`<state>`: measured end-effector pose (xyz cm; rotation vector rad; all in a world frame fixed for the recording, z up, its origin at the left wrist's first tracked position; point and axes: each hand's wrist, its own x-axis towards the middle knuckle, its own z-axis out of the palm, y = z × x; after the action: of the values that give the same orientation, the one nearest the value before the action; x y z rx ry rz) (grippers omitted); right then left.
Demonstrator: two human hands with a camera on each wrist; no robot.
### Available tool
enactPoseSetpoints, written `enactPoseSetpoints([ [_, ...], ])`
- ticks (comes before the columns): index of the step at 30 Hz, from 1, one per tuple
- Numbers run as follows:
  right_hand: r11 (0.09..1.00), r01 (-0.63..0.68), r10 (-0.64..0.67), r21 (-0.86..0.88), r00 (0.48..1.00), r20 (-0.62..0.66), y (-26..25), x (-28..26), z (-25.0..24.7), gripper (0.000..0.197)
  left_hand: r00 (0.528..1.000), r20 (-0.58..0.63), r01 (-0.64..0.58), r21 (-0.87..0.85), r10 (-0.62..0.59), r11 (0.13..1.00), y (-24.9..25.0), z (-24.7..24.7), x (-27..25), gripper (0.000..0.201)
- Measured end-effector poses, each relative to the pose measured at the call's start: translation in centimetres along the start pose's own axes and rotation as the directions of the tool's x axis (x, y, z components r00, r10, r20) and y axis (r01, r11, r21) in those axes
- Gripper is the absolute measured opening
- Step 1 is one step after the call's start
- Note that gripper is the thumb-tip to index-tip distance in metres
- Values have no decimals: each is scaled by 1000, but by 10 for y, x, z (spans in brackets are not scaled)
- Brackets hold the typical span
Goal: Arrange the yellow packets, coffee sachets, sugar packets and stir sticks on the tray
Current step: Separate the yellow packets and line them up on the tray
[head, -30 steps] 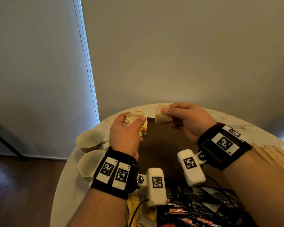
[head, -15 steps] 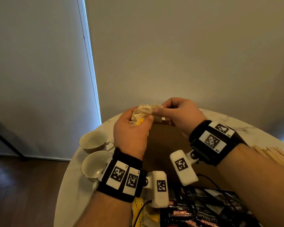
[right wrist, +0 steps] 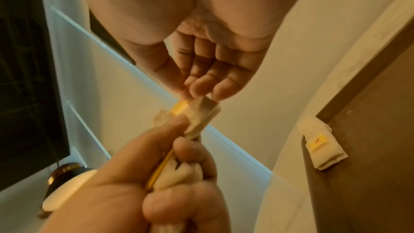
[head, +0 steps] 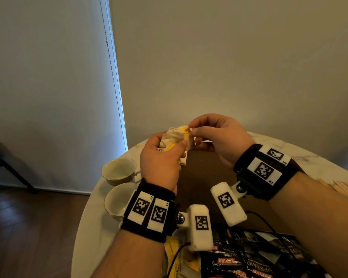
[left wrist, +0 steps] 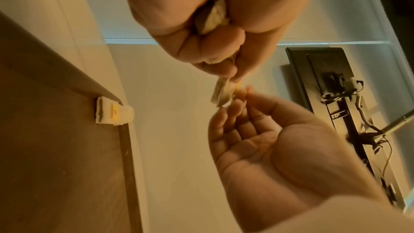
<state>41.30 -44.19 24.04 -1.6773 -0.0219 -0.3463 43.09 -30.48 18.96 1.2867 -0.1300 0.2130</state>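
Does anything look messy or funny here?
Yes. The left hand grips a crumpled bunch of tea bags with yellow tags, not a neat stack, while the right hand pinches one tag. Near the front, dark coffee sachets lie in a jumbled heap. Nothing looks spilled or torn.

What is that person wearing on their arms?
Each bare forearm has a wide black wristband with white square tags printed in black checkered patterns. A small white box, also tagged, sticks out from each band on a metal joint. A thin dark cable hangs from the left hand's box.
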Motion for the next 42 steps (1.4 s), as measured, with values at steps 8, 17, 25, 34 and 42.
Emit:
enactPoseSetpoints([
  [8, 970, -216, 199, 111, 969, 146, 9, 7, -10, 34, 992, 18, 126, -107, -125, 986, 2, -1, 0, 21],
  [17, 891, -448, 448, -78, 894, -11, 47, 31, -9, 23, 983, -115, 127, -113, -140, 985, 2, -3, 4, 15],
  [25, 792, -497, 519, -355, 854, -36, 79, 48, 3, 15, 983, -142, 106, -101, -120, 989, 1, -1, 5, 18],
  [34, 761, -525, 562, -380, 827, -17, 90, 61, 9, 18, 980, -133, 134, -95, -146, 986, 0, -1, 6, 15],
  [42, 843, -515, 524, -155, 852, 19, 70, 48, -3, 30, 968, 2, 251, -80, -251, 965, -4, 1, 5, 26],
])
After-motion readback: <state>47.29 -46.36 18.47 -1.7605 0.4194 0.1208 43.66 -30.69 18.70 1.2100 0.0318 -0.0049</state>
